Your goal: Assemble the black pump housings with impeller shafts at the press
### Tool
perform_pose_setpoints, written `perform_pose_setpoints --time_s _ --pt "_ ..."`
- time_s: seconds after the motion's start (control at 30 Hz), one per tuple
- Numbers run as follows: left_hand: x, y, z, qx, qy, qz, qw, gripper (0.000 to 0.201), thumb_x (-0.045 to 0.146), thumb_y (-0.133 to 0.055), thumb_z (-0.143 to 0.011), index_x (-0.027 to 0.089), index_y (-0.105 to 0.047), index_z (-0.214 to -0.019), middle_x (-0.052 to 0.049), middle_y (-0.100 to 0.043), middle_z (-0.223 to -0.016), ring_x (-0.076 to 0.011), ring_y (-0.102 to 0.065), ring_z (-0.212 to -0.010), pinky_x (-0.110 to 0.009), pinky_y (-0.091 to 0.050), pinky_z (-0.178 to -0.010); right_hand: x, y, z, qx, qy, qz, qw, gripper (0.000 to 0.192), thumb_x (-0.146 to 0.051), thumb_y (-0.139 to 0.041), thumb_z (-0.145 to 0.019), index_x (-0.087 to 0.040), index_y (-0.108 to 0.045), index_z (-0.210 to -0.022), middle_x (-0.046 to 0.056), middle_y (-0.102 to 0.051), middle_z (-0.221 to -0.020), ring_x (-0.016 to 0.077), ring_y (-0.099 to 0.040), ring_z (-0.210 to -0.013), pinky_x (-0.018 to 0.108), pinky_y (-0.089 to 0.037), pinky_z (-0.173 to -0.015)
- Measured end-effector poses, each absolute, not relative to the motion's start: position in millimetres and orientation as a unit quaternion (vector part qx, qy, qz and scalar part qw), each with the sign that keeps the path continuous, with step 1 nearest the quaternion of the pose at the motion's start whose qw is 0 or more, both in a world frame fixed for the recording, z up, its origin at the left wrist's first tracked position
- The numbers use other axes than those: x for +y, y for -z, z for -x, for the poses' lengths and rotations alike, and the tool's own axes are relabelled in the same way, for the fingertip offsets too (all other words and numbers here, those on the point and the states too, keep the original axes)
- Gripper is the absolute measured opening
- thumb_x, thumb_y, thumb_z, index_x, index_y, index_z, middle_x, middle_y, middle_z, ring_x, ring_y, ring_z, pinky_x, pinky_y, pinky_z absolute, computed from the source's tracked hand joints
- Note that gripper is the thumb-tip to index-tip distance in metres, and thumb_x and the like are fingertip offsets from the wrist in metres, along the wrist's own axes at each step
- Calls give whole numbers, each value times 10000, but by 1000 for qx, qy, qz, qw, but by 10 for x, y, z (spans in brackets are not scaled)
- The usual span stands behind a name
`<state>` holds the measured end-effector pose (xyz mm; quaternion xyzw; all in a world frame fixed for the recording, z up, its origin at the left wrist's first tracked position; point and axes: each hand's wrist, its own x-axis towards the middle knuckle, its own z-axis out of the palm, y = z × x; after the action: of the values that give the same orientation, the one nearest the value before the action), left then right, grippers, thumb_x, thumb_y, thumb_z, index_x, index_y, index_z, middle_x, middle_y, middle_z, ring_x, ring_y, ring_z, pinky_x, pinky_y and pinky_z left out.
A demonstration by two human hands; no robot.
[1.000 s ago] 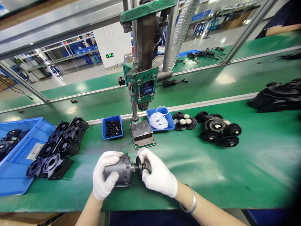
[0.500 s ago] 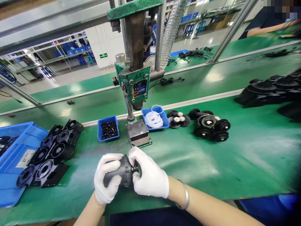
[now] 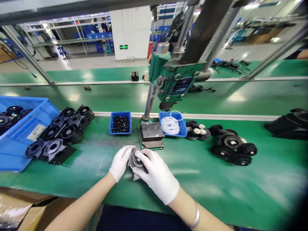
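Observation:
Both my white-gloved hands hold a dark grey round motor housing [image 3: 135,160] over the green bench, just in front of the press base plate [image 3: 151,131]. My left hand [image 3: 120,163] grips its left side. My right hand [image 3: 156,175] covers its right side, the thumb pressing a black round part onto the top face. The housing now stands with its face toward me; its lower body is hidden by my fingers.
A green hand press [image 3: 173,78] stands behind. A small blue tray of black parts [image 3: 120,122], a blue tray of white rings [image 3: 171,125], black wheels [image 3: 231,144], black housings [image 3: 60,131] and a big blue bin [image 3: 14,128] lie around. Cardboard box [image 3: 21,208] at lower left.
The housing was turned from lying sideways to facing up, and my right hand pushed the black round part against it. My head moved, shifting the view leftward and closer.

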<state>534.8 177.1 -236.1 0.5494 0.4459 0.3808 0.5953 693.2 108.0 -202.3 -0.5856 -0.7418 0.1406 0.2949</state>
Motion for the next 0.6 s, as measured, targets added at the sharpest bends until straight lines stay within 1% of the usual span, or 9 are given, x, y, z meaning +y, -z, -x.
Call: perform_pose_setpoints --time_s 0.07,0.1,0.13,0.2,0.23,0.3,0.4,0.5,0.6 --pt "1739 2377 -5234 401 -363 -571 617 472 527 -539 -897 181 -611 -1210 -110 -619 -1263 -264 -553 -1217 -429 -363 -1124 1118 2135 -6990 -747 -125 564 330 450 -243 -723 -791 -231 -581 -1218 108 -599 -1224 324 -556 -1125 539 -489 -949" --pt "1707 2384 -5191 368 -347 -594 626 606 544 -594 -859 177 -514 -1334 -128 -557 -1356 -278 -507 -1281 -434 -351 -1138 1134 2174 -7014 -747 -144 546 351 467 -234 -718 -790 -238 -572 -1233 102 -595 -1263 317 -537 -1179 535 -467 -993" --pt "1668 2395 -5163 335 -326 -624 627 821 548 -687 -785 173 -372 -1443 -149 -466 -1449 -300 -438 -1349 -446 -323 -1159 1147 2204 -7035 -743 -179 527 371 480 -218 -708 -792 -242 -560 -1249 97 -583 -1303 296 -521 -1224 510 -452 -1031" --pt "1586 2425 -5158 298 -288 -685 599 1260 481 -860 -596 163 -81 -1535 -187 -287 -1555 -346 -297 -1430 -481 -244 -1196 1172 2240 -7067 -724 -262 500 396 482 -196 -693 -796 -245 -554 -1255 87 -561 -1352 252 -507 -1270 449 -436 -1073" --pt "1550 2442 -5177 299 -282 -707 575 1370 427 -895 -547 163 15 -1537 -197 -245 -1569 -358 -265 -1441 -496 -215 -1204 1184 2247 -7083 -710 -296 496 403 463 -201 -699 -796 -249 -568 -1237 80 -563 -1354 241 -513 -1269 433 -433 -1079" --pt "1500 2476 -5232 312 -288 -739 524 1357 338 -866 -594 172 106 -1528 -196 -253 -1562 -352 -280 -1437 -510 -207 -1205 1216 2247 -7121 -691 -344 487 409 425 -244 -736 -786 -257 -603 -1190 68 -585 -1326 237 -534 -1247 422 -433 -1077" --pt "1484 2504 -5291 306 -309 -771 465 1266 233 -770 -663 202 167 -1514 -170 -330 -1523 -319 -386 -1387 -487 -291 -1181 1295 2228 -7202 -693 -387 464 394 445 -345 -790 -759 -265 -632 -1167 63 -622 -1262 243 -562 -1199 424 -440 -1061" --pt "1499 2503 -5290 306 -300 -788 442 1256 232 -747 -667 225 188 -1507 -156 -347 -1515 -315 -427 -1360 -477 -348 -1153 1402 2203 -7263 -717 -399 448 354 522 -402 -827 -711 -257 -642 -1178 71 -633 -1229 260 -562 -1181 440 -441 -1051" --pt "1505 2495 -5279 314 -295 -793 430 1226 257 -736 -680 218 162 -1513 -163 -351 -1510 -320 -431 -1356 -483 -367 -1139 1450 2175 -7246 -737 -391 452 316 588 -410 -832 -696 -250 -627 -1224 81 -628 -1231 280 -558 -1178 457 -451 -1037"
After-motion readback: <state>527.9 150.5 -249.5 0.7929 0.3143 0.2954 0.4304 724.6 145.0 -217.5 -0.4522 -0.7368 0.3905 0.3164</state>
